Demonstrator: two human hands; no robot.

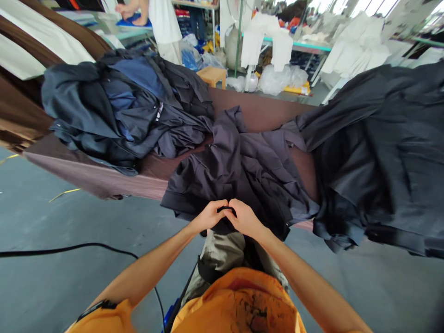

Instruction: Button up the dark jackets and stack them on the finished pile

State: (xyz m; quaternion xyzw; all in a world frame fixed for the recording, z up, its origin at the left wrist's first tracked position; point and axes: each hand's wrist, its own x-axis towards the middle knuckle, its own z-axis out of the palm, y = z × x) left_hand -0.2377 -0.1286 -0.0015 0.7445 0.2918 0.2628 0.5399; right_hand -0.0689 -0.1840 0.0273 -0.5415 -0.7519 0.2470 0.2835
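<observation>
Charcoal cloth made up the garment [255,162] under handling, which lay crumpled across the middle of a table draped in brown fabric [260,111], its lower part hanging over the near edge. At that edge, the left hand [211,216] and the right hand [245,218] met, their fingertips touching or nearly so. Thumbs and forefingers of both were pinched on a dark fold of the garment; the remaining fingers were largely hidden, and their grip could not be determined.

To the left lay a heap of navy and black garments [138,106], just beside the charcoal piece. To the right, a larger pile of black garments [391,148] also overhung the table, close against the charcoal piece's far sleeve-like end. Beyond the table stood a wooden stool [211,74] and a co-worker in a white top [164,23]. On the floor at left ran a black cable [93,245].
</observation>
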